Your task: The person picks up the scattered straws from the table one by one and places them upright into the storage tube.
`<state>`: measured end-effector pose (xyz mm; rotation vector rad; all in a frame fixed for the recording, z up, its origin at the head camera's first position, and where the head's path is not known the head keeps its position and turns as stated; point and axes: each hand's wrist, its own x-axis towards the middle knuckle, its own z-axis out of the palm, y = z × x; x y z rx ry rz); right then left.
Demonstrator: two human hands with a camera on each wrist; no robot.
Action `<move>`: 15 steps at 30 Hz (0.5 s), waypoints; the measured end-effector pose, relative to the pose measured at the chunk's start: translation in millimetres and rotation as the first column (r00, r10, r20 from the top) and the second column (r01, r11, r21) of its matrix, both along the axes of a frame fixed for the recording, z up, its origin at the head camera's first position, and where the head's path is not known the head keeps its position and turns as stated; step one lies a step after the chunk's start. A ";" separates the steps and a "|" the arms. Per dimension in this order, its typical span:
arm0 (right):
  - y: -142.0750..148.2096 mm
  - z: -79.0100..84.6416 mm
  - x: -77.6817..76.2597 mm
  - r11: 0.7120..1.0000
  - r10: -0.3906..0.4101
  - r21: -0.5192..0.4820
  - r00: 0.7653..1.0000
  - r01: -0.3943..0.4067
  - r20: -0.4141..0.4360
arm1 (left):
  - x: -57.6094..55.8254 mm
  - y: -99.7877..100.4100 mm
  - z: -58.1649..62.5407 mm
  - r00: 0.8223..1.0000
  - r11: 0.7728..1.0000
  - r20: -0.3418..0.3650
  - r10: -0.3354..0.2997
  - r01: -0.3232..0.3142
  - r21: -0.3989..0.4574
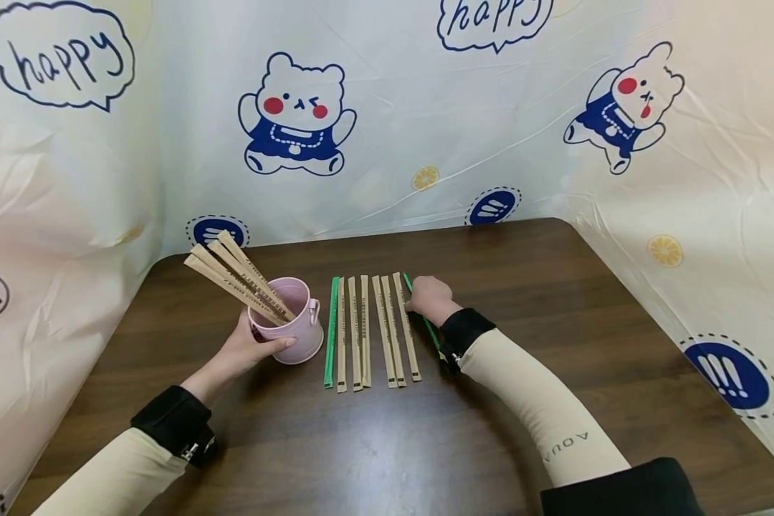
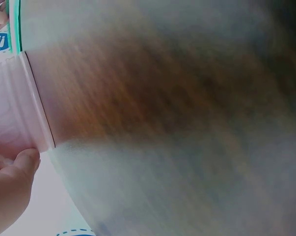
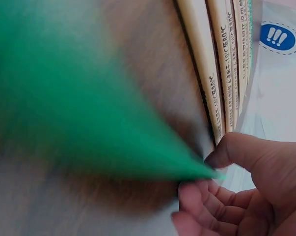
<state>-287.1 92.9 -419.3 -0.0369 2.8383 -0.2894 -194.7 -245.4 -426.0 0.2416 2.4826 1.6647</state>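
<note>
Left hand (image 1: 248, 347) wraps the pink cup (image 1: 292, 320) from its near-left side, thumb along the front wall — a firm grip, fingers curled round it. The cup stands upright on the dark wooden desk (image 1: 555, 301), with a bundle of paper-wrapped chopsticks (image 1: 235, 276) leaning out of it up and to the left. Just right of the cup lies a row of wrapped sticks side by side: first a green one (image 1: 330, 331), close by the cup's handle, then six tan ones (image 1: 377, 331) running parallel away from the person. Right hand (image 1: 431, 299) sits at the far-right end of that row — its grip is narrow, thumb and fingertips (image 3: 194, 194) pinching a second green stick (image 1: 431, 331) that lies along the desk just beyond the last tan one. In the right wrist view the green wrapper (image 3: 79, 98) is a blur, with its tip caught at the fingers. A cartoon bear cloth (image 1: 387, 107) hangs behind the cup and the row.
</note>
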 end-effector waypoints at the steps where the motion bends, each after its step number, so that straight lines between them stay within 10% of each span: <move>1: 0.5 -0.3 -0.6 1.000 0.002 -0.015 1.000 -0.002 0.002 | -0.1 -0.1 -0.5 1.000 1.000 0.000 0.001 -0.001 -0.001; 15: 20.7 4.1 -13.0 0.935 -0.093 -0.328 0.986 0.135 0.140 | 1.3 0.3 0.3 1.000 1.000 0.008 0.007 -0.007 0.001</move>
